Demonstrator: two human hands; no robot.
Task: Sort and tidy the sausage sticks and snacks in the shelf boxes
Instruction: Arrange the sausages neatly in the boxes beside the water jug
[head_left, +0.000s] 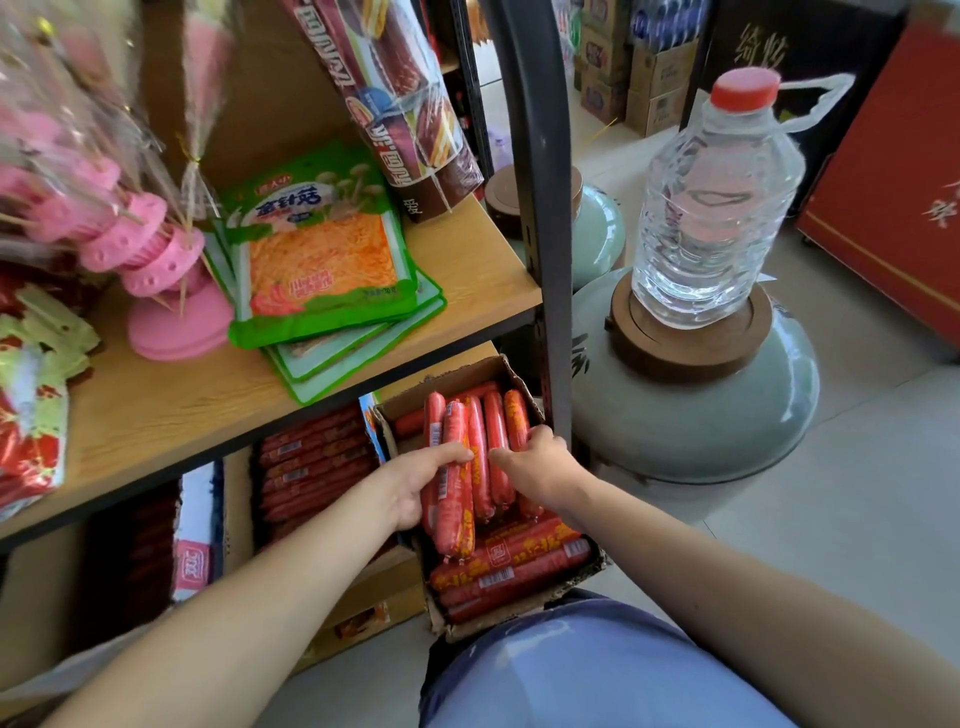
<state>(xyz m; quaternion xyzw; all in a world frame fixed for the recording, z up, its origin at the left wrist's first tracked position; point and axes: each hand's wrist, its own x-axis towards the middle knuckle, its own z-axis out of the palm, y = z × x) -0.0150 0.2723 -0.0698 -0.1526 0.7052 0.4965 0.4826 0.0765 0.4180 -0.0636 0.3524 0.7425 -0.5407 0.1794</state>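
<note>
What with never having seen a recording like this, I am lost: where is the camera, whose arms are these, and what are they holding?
There is no machine here. The single picture comes from a camera worn on a person's head, looking forward and down, so the two bare arms reaching in from below are that person's own. The left hand and the right hand both grip a bunch of red sausage sticks over an open cardboard box that holds more of them. A second box of darker sticks sits to its left, under a wooden shelf. On that shelf lie green snack packets. To the right, a water bottle stands on a large jar.
</note>
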